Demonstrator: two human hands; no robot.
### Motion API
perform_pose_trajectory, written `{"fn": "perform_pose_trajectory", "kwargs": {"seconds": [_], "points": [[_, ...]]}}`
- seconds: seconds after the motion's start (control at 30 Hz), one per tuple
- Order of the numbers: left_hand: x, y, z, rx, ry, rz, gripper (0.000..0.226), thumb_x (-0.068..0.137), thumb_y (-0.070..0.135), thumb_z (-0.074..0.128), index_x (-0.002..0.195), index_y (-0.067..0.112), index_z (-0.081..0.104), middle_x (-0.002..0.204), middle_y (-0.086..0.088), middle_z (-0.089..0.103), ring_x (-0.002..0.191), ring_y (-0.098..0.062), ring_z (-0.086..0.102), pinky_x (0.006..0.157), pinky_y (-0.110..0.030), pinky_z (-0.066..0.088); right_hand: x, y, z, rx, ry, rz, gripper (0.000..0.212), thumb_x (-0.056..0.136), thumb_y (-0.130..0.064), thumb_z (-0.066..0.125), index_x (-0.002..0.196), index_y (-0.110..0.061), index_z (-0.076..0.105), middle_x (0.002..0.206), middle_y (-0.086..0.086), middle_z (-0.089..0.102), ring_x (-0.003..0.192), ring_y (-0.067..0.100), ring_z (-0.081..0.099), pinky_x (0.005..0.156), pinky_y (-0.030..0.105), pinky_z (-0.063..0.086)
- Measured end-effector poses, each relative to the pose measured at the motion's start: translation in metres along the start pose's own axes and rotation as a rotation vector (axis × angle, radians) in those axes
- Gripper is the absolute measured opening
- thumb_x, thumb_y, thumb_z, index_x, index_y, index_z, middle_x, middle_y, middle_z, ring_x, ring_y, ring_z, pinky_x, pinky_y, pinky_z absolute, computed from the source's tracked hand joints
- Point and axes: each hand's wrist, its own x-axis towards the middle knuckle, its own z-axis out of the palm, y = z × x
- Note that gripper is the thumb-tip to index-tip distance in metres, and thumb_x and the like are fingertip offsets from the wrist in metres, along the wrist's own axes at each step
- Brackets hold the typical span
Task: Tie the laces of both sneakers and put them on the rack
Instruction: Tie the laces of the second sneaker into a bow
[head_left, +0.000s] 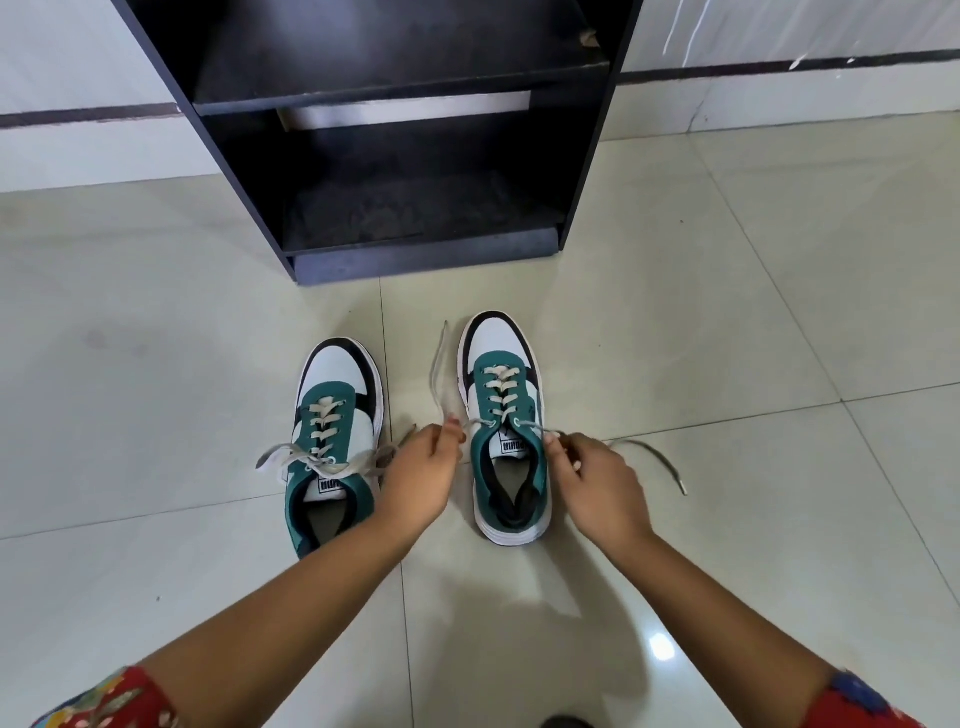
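Two green, white and black sneakers stand side by side on the floor, toes pointing at the rack. The right sneaker has untied laces. My left hand pinches its left lace end, which rises and trails toward the rack. My right hand pinches the right lace, whose free end curls onto the tiles at the right. The left sneaker sits beside my left wrist with its laces loose and spread to both sides. The black shoe rack stands just beyond the shoes, its lower shelf bare.
Glossy pale floor tiles surround the shoes on all sides. A white wall with a dark stripe runs behind the rack. Red patterned sleeves show at the bottom corners.
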Motion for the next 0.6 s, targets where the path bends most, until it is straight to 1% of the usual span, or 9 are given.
{"fn": "perform_pose_trajectory", "kwargs": {"seconds": [0.03,0.1,0.17,0.2,0.3,0.4,0.47,0.53,0.6], "points": [[0.002,0.003,0.003,-0.096,-0.041,-0.089,0.043,0.096,0.044,0.034,0.102,0.012,0.062,0.105,-0.022,0.065,0.106,-0.039,0.058,0.096,-0.046,0.043,0.004,-0.002,0.005,0.126,-0.027,0.024,0.042,0.093,-0.051,0.036,0.102,-0.021,0.064,0.095,0.000,0.064,0.088,0.020,0.059,0.071,0.029,0.041],[0.003,0.012,0.009,-0.289,-0.079,-0.219,0.044,0.096,0.043,0.036,0.118,0.012,0.059,0.123,-0.016,0.061,0.117,-0.032,0.053,0.102,-0.044,0.038,0.011,-0.016,0.007,0.588,-0.027,0.128,0.034,0.094,-0.040,0.045,0.109,-0.017,0.065,0.103,0.000,0.065,0.096,0.015,0.059,0.079,0.026,0.043],[0.006,0.022,0.012,-0.434,-0.067,-0.212,0.038,0.096,0.036,0.039,0.122,0.013,0.057,0.124,-0.002,0.058,0.113,-0.016,0.050,0.097,-0.033,0.037,0.016,-0.032,-0.001,1.037,-0.040,0.260,0.021,0.094,-0.026,0.050,0.102,-0.013,0.064,0.094,-0.005,0.067,0.086,0.006,0.061,0.074,0.018,0.046],[0.006,0.027,0.011,-0.473,-0.054,-0.155,0.033,0.096,0.031,0.041,0.117,0.012,0.059,0.120,0.002,0.058,0.111,-0.012,0.049,0.094,-0.030,0.036,0.018,-0.039,-0.008,1.115,-0.034,0.254,0.018,0.094,-0.021,0.049,0.098,-0.012,0.064,0.090,-0.007,0.066,0.080,0.003,0.062,0.071,0.017,0.045],[0.004,0.041,0.006,-0.454,-0.049,0.183,0.021,0.097,0.014,0.039,0.094,0.013,0.060,0.109,0.004,0.059,0.107,-0.009,0.051,0.097,-0.026,0.036,0.022,-0.054,-0.021,1.110,-0.054,0.091,0.022,0.096,-0.013,0.042,0.083,-0.012,0.060,0.076,-0.002,0.061,0.066,0.004,0.056,0.068,0.022,0.044],[0.011,0.038,-0.004,-0.177,-0.228,0.627,0.030,0.097,0.013,0.034,0.121,0.015,0.051,0.123,0.006,0.051,0.114,0.005,0.047,0.100,-0.014,0.035,0.022,-0.062,-0.025,0.701,-0.090,-0.183,0.027,0.096,-0.013,0.041,0.075,-0.018,0.057,0.064,-0.012,0.057,0.056,0.001,0.049,0.064,0.023,0.041],[0.021,0.036,-0.010,0.016,-0.331,0.727,0.038,0.097,0.018,0.033,0.133,0.015,0.043,0.134,0.004,0.049,0.125,-0.003,0.044,0.105,-0.022,0.035,0.025,-0.062,-0.025,0.415,-0.082,-0.342,0.021,0.093,-0.019,0.046,0.077,-0.021,0.059,0.065,-0.004,0.060,0.062,0.012,0.053,0.066,0.034,0.044],[0.028,0.036,-0.015,0.150,-0.314,0.771,0.038,0.095,0.026,0.032,0.126,0.012,0.049,0.120,0.001,0.058,0.112,-0.010,0.052,0.097,-0.029,0.042,0.025,-0.060,-0.028,0.388,-0.015,-0.377,0.018,0.090,-0.026,0.048,0.077,-0.028,0.059,0.069,0.004,0.064,0.067,0.022,0.058,0.068,0.041,0.048],[0.030,0.036,-0.018,0.287,-0.254,0.857,0.031,0.094,0.029,0.030,0.100,0.009,0.052,0.090,0.006,0.053,0.084,-0.010,0.048,0.075,-0.026,0.039,0.022,-0.058,-0.030,0.469,0.044,-0.339,0.014,0.088,-0.027,0.052,0.078,-0.026,0.061,0.073,0.001,0.068,0.072,0.019,0.062,0.071,0.039,0.052]]}}
